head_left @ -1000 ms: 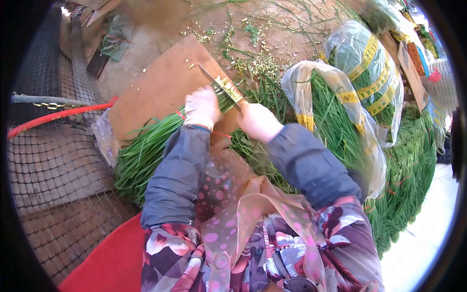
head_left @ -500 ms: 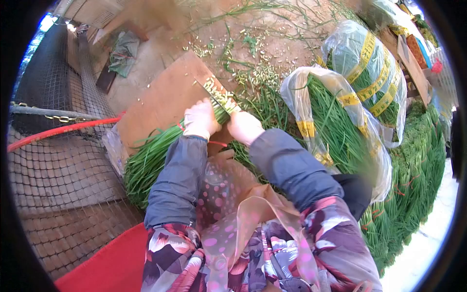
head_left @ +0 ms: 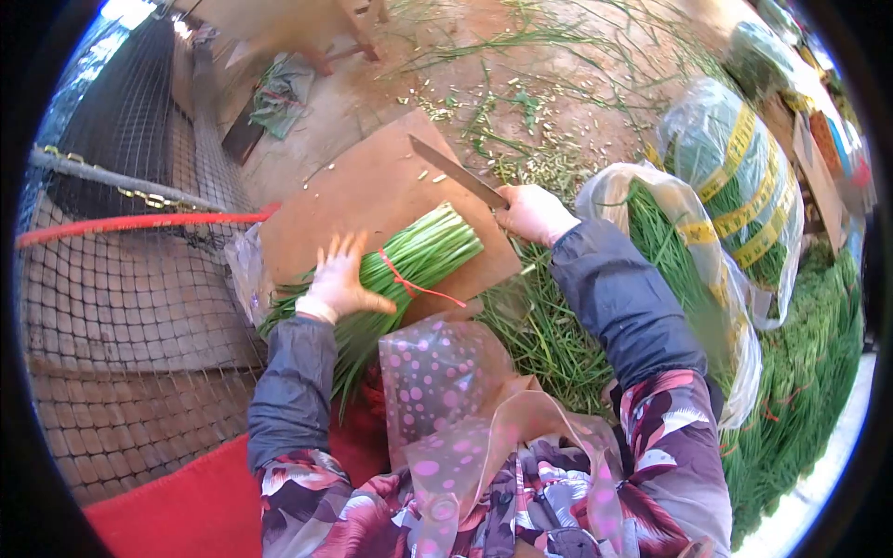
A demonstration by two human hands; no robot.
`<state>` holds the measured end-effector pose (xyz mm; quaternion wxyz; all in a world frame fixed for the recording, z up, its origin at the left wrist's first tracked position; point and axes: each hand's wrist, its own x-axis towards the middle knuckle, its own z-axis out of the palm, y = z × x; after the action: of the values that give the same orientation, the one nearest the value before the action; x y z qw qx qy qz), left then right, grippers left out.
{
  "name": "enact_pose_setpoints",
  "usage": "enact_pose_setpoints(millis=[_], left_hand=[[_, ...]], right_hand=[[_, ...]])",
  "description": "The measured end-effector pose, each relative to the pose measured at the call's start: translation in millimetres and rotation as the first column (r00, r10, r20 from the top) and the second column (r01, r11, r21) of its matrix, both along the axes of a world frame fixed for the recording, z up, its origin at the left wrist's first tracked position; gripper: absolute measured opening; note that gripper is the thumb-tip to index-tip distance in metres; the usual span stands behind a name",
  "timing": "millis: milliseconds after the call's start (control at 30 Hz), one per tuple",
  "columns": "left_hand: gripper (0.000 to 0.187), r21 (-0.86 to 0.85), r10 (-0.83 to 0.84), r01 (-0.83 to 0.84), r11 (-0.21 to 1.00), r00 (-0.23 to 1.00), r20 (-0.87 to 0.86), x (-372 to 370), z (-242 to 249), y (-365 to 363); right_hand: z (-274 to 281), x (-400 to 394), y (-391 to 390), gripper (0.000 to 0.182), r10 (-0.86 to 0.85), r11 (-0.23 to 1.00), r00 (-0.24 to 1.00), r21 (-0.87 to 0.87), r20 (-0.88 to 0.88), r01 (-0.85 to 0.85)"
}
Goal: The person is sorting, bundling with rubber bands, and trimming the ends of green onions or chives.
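A bundle of green chives (head_left: 423,249) lies across the brown cutting board (head_left: 344,191), tied with a thin red band (head_left: 400,277). Its evenly cut ends point to the upper right. My left hand (head_left: 339,279) rests on the leafy side of the bundle with its fingers spread apart. In my right hand (head_left: 535,214), beyond the board's right edge, is the handle of a knife (head_left: 456,172). The blade extends to the upper left over the board, apart from the bundle. A few pale cut pieces lie on the board near the blade.
Loose trimmings (head_left: 549,325) cover the ground right of the board. Plastic bags of greens (head_left: 735,186) with yellow tape stand farther right, beside stacked green bundles (head_left: 800,372). Black netting (head_left: 121,307) and a red tube (head_left: 139,226) are at left.
My right hand and the knife have moved right, away from the bundle's ends. My left hand has loosened and shifted down-left along the bundle. Most cut pieces have gone from the board.
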<state>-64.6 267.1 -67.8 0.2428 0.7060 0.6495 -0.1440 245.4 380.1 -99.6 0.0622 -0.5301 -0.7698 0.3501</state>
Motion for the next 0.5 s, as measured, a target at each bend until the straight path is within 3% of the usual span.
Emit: enact_pose_setpoints(millis=[33, 133, 200, 267, 300, 333, 367, 400, 500], left_hand=[[0.134, 0.034, 0.027, -0.029, 0.999, 0.998, 0.058, -2.3, -4.6, -9.0], [0.123, 0.305, 0.054, -0.089, 0.948, 0.991, 0.121, 13.8, -15.4, -41.3], [0.12, 0.43, 0.093, -0.109, 0.896, 0.994, 0.058, 23.4, -27.1, -59.3], [0.119, 0.468, 0.085, -0.116, 0.876, 0.993, 0.086, 23.7, -28.0, -58.4], [0.116, 0.478, 0.089, -0.134, 0.868, 0.989, 0.115, 20.9, -31.4, -55.7], [0.113, 0.484, 0.09, -0.15, 0.862, 0.986, 0.143, 18.7, -33.3, -52.9], [0.106, 0.488, 0.073, -0.154, 0.859, 0.981, 0.182, 16.9, -31.6, -48.9], [0.102, 0.486, 0.062, -0.169, 0.858, 0.972, 0.228, 15.5, -31.1, -46.5], [0.098, 0.351, 0.095, -0.216, 0.911, 0.939, 0.331, 7.0, -29.4, -36.7]], right_hand=[[-2.3, -15.9, 15.3, 0.028, 0.089, 0.969, 0.988, 0.217, 0.13, -0.115], [-0.6, -84.3, 51.0, 0.033, 0.324, 0.832, 0.945, 0.461, 0.047, -0.309], [6.5, -145.9, 57.6, 0.036, 0.517, 0.738, 0.84, 0.411, 0.164, -0.535], [-11.1, -205.9, 49.5, 0.033, 0.628, 0.69, 0.763, 0.344, 0.153, -0.637], [-2.4, -230.4, 40.4, 0.032, 0.624, 0.73, 0.754, 0.194, 0.204, -0.656], [-30.9, -248.9, 41.3, 0.032, 0.691, 0.644, 0.708, 0.318, 0.149, -0.695], [-31.5, -258.3, 40.0, 0.033, 0.65, 0.616, 0.714, 0.368, 0.262, -0.696], [-24.1, -259.2, 39.3, 0.038, 0.579, 0.666, 0.749, 0.343, 0.323, -0.663], [-2.9, -216.3, 34.6, 0.046, 0.53, 0.743, 0.81, 0.323, 0.251, -0.586]])
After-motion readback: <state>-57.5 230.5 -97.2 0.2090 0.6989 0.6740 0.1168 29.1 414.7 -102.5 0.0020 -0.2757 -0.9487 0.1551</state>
